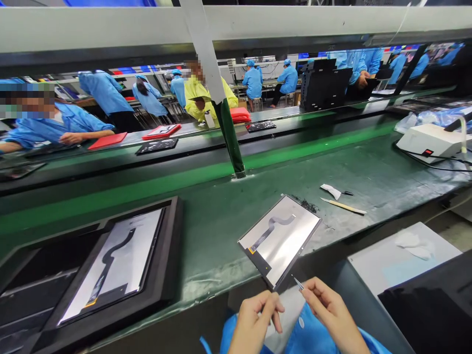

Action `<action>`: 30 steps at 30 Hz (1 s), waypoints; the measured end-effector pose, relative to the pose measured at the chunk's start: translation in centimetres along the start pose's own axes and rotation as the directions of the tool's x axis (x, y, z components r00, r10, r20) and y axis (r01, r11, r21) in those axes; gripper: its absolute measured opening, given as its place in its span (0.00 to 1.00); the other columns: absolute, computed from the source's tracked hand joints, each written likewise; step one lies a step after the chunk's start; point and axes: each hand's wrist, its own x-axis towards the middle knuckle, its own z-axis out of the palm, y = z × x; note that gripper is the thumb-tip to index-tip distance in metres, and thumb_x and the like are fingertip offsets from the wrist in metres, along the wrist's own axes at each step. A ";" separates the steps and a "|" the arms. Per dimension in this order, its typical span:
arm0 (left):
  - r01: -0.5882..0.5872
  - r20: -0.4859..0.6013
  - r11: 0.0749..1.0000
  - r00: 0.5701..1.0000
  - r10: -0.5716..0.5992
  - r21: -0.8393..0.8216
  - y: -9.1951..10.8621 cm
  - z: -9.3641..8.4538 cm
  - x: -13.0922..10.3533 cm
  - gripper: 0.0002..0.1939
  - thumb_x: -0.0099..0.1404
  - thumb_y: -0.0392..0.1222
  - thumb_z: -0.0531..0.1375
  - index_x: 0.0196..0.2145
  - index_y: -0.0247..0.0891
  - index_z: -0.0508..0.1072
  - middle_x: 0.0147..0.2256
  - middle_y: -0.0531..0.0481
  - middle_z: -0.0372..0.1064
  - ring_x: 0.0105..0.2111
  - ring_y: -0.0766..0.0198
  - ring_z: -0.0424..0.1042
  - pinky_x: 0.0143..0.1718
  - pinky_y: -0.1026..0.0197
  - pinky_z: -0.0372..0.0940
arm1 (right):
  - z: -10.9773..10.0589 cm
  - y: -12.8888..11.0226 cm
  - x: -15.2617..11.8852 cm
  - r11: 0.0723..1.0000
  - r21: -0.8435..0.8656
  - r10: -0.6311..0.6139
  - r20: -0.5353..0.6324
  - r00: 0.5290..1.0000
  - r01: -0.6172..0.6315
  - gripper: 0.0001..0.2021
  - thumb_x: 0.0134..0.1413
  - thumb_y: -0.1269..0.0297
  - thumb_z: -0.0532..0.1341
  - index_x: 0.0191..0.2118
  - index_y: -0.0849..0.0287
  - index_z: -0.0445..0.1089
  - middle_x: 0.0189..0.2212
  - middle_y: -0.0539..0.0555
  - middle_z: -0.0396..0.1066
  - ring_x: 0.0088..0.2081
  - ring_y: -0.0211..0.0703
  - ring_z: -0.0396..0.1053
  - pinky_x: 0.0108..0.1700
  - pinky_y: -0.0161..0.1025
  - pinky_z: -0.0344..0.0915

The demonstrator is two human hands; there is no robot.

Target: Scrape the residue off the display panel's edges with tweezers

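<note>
A tablet-sized display panel (pixel 283 246) with a silvery back and a grey ribbon cable lies tilted at the bench's front edge, its lower corner sticking out toward me. My left hand (pixel 260 314) is just below that corner, fingers curled in and thumb close to the index finger; whatever they pinch, if anything, is too small to make out. Between the thumb and fingers of my right hand (pixel 328 307) is a thin pointed metal tool that looks like tweezers (pixel 298 283). Its tip points up and left, near the panel's lower edge and apart from it.
On the left, a black foam tray (pixel 171 246) holds another display panel (pixel 118 265). Black scraps (pixel 306 204), a yellow-handled blade-like tool (pixel 342 205) and a white wrapped piece (pixel 331 191) lie behind the panel. A white machine (pixel 427 142) stands at right. A post (pixel 230 137) rises mid-bench; co-workers sit beyond.
</note>
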 end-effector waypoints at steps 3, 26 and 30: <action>-0.127 -0.091 0.986 0.986 0.137 0.112 2.1 -0.3 -0.1 0.22 0.64 0.61 0.59 0.27 0.40 0.77 0.22 0.49 0.71 0.22 0.62 0.65 0.27 0.63 0.59 | 0.0 -0.4 0.1 1.000 0.029 -0.003 0.010 1.000 0.003 0.24 0.53 0.37 0.61 0.29 0.57 0.67 0.21 0.44 0.56 0.23 0.35 0.52 0.25 0.34 0.52; -0.543 0.003 0.637 0.762 0.647 0.546 10.8 2.7 11.2 0.10 0.66 0.45 0.55 0.28 0.43 0.71 0.40 0.45 0.72 0.46 0.52 0.67 0.50 0.50 0.61 | -4.1 -0.7 1.7 0.981 0.027 -0.181 -0.240 0.954 0.193 0.24 0.56 0.36 0.56 0.33 0.55 0.65 0.21 0.43 0.52 0.25 0.39 0.53 0.30 0.35 0.54; -0.532 -0.033 0.584 0.721 0.692 0.613 14.8 2.3 16.4 0.08 0.65 0.43 0.57 0.28 0.43 0.71 0.41 0.46 0.73 0.48 0.52 0.66 0.53 0.49 0.59 | -4.7 -0.6 2.0 0.970 0.095 -0.171 -0.383 0.908 0.223 0.25 0.55 0.34 0.55 0.33 0.55 0.63 0.21 0.43 0.51 0.24 0.38 0.52 0.28 0.36 0.52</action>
